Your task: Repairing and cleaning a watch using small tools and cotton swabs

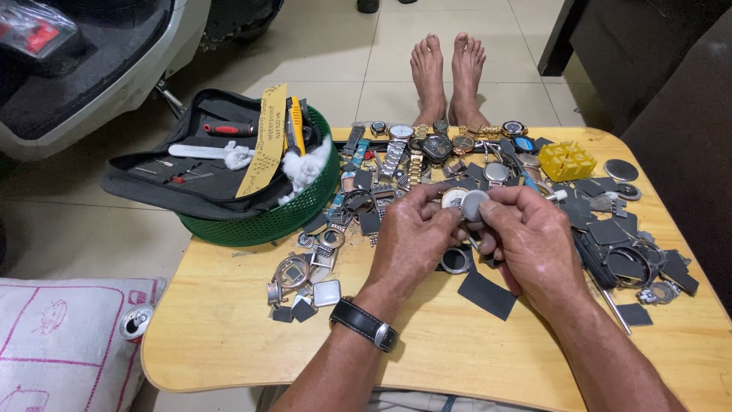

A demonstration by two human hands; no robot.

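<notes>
Over the table [229, 336], my left hand [412, 236] gripped a watch [453, 198] while my right hand [526, 236] pinched its caseback [474, 204]; seating it looked to need square alignment

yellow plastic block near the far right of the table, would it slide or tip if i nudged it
The yellow slotted plastic block looks squat and wide, so it would probably slide rather than tip. Being hollow-looking plastic, it is likely light and stiff. It sits on the smooth wooden table among dark flat pieces, which may catch it.
</notes>
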